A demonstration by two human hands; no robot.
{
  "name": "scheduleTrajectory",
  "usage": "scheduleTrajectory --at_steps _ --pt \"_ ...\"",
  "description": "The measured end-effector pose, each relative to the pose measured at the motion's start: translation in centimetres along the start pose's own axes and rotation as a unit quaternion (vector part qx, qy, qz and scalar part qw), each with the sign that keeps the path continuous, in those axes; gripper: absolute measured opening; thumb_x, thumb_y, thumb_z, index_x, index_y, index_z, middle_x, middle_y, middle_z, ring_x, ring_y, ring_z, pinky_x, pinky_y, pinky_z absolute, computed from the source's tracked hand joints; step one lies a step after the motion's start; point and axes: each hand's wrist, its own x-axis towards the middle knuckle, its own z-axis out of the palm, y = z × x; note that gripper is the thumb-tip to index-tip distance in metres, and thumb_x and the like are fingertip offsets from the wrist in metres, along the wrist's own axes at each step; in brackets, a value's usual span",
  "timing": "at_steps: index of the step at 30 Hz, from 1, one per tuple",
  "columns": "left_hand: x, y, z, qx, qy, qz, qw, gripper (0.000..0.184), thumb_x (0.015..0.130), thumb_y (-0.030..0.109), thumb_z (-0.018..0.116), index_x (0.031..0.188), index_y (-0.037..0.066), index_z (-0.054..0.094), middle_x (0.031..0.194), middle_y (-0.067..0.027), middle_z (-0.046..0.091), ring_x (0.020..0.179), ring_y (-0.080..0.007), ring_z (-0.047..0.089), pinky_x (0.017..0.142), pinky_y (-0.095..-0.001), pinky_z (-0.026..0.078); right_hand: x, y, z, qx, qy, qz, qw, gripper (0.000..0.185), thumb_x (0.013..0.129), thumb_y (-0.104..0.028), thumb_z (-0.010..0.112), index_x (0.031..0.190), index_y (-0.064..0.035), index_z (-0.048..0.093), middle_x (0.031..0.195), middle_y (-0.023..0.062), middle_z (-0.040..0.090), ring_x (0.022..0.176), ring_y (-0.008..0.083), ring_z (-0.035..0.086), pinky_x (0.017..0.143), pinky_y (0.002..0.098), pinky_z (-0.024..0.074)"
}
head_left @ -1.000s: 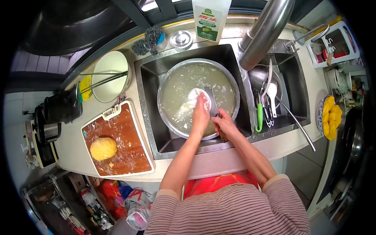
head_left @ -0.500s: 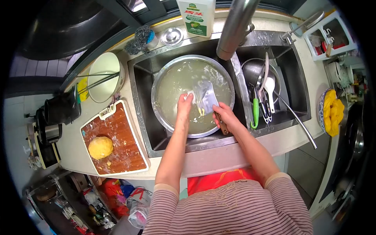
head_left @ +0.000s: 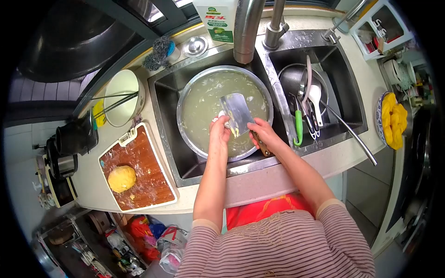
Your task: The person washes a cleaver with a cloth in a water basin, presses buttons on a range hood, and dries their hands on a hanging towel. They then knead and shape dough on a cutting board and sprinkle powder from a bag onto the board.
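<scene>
While the right hand (head_left: 263,134) was wrapped around a wooden-handled cleaver (head_left: 237,112) at mid-frame, the left hand (head_left: 219,129) pinched a white cloth (head_left: 222,114) just beside it, both above a water-filled basin (head_left: 180,111); yellow dough (head_left: 122,179) sat on a board (head_left: 150,176), lower left

The one camera rode on my head and looked forward and steeply down, over my pinkish-brown striped sleeves (head_left: 198,248) to my bare left hand (head_left: 219,133) and right hand (head_left: 267,135), near below it. The round silver metal basin (head_left: 225,68) lay about mid-view. The wide, curved view took in the rectangular brown cutting board (head_left: 141,155) leftward and the blue-and-white patterned bowl (head_left: 380,126) rightward.
</scene>
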Motion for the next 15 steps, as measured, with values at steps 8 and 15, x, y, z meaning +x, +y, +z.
scheduleTrajectory --at_steps 8,15 --pt "-2.7 -1.1 -0.6 -0.012 0.01 -0.025 1.0 0.023 0.072 -0.004 0.052 0.094 0.001 0.053 0.087 -0.0089 0.059 0.077 -0.0216 0.061 0.064 -0.0332 0.053 0.1 -0.2 0.2 0.024 0.01 -0.008 1.0 0.019 0.085 -0.024 0.052 0.082 -0.0074 0.045 0.061 0.0036 0.049 0.039 0.0108 0.045 0.03 0.0253 0.0349" --pt "-4.3 -1.1 -1.3 0.0 0.0 -0.042 0.999 0.029 0.07 -0.005 0.05 0.098 -0.002 0.05 0.093 -0.013 0.057 0.08 -0.0265 0.06 0.069 -0.0408 0.054 0.0 0.3 0.1 0.019 -0.006 -0.019 1.0 0.019 0.085 -0.024 0.053 0.082 -0.007 0.045 0.061 0.0038 0.049 0.039 0.011 0.045 0.03 0.0251 0.0348"
